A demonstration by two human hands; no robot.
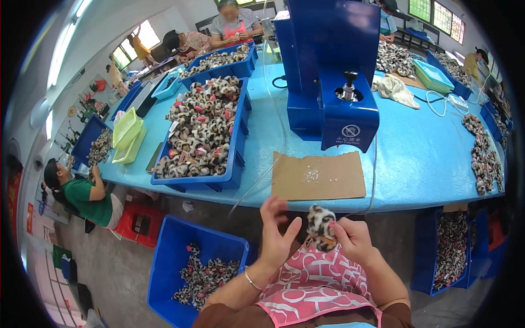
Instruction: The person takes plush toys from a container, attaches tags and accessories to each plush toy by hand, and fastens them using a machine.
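In my right hand (354,238) is a small spotted plush toy (321,225), furry in white, black and brown, with a bit of pink beside my thumb. The fingers are closed around its right side, above my lap. My left hand (278,232) is just left of the toy, apart from it, with thumb and fingers spread and nothing in them; its fingertips are slightly blurred. Beyond both hands, a brown cardboard sheet (344,183) with white bits on it lies at the table's near edge. Over the far side of that sheet stands a blue machine (350,117) with a metal fitting.
A blue bin (236,174) heaped with similar plush pieces stands on the blue table (421,169), left of the machine. Another blue bin (164,257) sits low at my left, a further bin (424,257) low at my right. A co-worker in green (87,198) sits at far left; others work across the table.
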